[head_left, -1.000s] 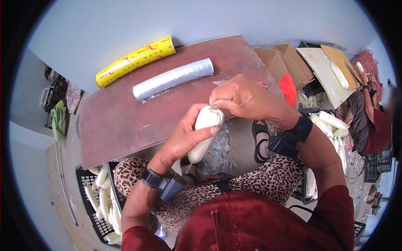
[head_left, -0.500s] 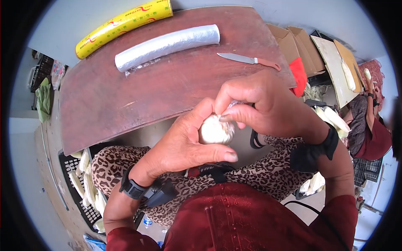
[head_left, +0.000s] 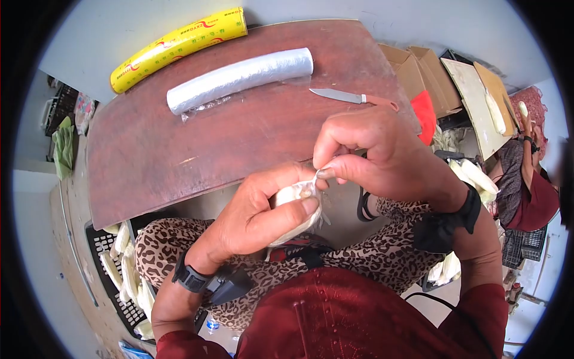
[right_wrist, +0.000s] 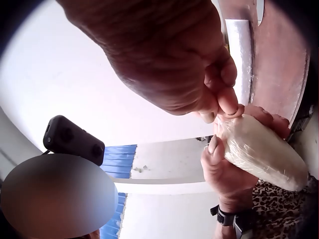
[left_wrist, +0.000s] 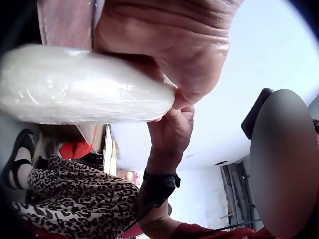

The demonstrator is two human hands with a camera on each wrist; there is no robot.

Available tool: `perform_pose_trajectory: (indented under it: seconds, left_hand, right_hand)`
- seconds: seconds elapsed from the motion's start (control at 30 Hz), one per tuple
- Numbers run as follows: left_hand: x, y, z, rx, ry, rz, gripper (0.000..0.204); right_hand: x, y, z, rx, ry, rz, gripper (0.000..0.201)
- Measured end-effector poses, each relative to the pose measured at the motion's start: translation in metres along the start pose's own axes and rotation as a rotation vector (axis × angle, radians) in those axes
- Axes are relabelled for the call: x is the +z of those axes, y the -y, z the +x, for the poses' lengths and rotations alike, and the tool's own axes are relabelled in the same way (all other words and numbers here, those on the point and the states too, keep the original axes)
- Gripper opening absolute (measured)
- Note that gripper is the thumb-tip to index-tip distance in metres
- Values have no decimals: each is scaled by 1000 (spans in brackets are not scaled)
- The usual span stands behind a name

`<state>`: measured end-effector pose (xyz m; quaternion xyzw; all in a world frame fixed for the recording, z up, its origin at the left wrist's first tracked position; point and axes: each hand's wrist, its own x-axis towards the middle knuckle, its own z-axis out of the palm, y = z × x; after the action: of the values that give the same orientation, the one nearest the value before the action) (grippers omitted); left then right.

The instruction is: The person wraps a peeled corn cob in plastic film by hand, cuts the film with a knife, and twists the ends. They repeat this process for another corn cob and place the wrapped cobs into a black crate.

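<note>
A pale, oblong vegetable (left_wrist: 75, 89) is wrapped in shiny clear film. My left hand (head_left: 248, 212) grips it from the side, thumb across the front near its upper end. At that end, my right hand (head_left: 382, 152) pinches a short gathered twist of the clear film (head_left: 315, 177) between thumb and forefinger. In the right wrist view the wrapped body (right_wrist: 269, 152) slants down to the right, with film creases converging at the pinched end. Both hands are held over the lap, in front of the table edge.
On the reddish-brown table (head_left: 239, 143) lie a yellow printed roll (head_left: 179, 49), a clear film roll (head_left: 239, 79) and a knife (head_left: 353, 97). Crates of pale vegetables (head_left: 128, 269) stand at both sides. Cardboard boxes (head_left: 427, 81) and another person (head_left: 529, 191) are at the right.
The vegetable's end first faced upward, then toward the camera, and now tilts up to the right. The right fingers have drawn the film into a thin twist. The head view has shifted, uncovering the knife.
</note>
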<state>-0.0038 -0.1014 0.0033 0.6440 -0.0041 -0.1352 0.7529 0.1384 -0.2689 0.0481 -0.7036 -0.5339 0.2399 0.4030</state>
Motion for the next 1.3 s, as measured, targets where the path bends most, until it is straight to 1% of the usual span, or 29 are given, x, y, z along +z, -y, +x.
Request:
perform_pose_trajectory:
  seconds: [0.1,0.17,0.23,0.3,0.4,0.43,0.47,0.53,0.63,0.73,0.8,0.9,1.0,1.03,1.13,1.23,1.3]
  left_hand:
    - [5,3,2,-37,-57,-24,20]
    - [6,6,4,27,-70,16,19]
    - [5,7,6,70,-84,33,20]
    - [3,7,6,89,-107,19,23]
    - [1,11,3,40,-141,-19,23]
    - [0,12,3,55,-154,6,23]
    - [-1,13,4,67,-165,31,23]
    - [0,12,6,80,-189,46,22]
    - [5,11,8,88,-215,39,20]
    - [7,11,9,87,-221,65,21]
    - [7,13,9,63,-211,37,21]
    - [4,9,8,-28,-113,-144,19]
    - [10,-1,5,78,-59,-135,26]
    - [10,-2,4,57,-60,-154,32]
    - [11,1,5,23,-56,-128,35]
    - [7,5,8,-11,-4,-81,33]
    - [8,2,6,-69,31,-197,26]
  right_hand:
    - [-2,1,-1,-54,53,-113,3]
    - [0,1,-2,-93,26,-135,3]
    - [-4,3,-2,-10,-56,-52,2]
    - [-15,7,0,191,-183,139,2]
    - [-42,-15,2,167,-448,311,10]
    - [-41,-19,2,160,-406,390,16]
    - [-39,-19,0,259,-304,411,16]
    - [-24,-1,0,463,-103,449,16]
    - [-3,11,2,434,26,383,15]
    - [5,-2,2,320,62,438,11]
    - [6,-3,3,286,44,429,8]
    - [3,-2,3,238,14,342,6]
    - [-2,-2,3,179,-65,241,6]
    - [-4,-2,3,159,-100,210,6]
    - [-8,6,2,39,-136,-89,6]
    - [-7,8,2,-95,-147,-186,8]
    - [-6,4,5,-195,-107,-193,8]
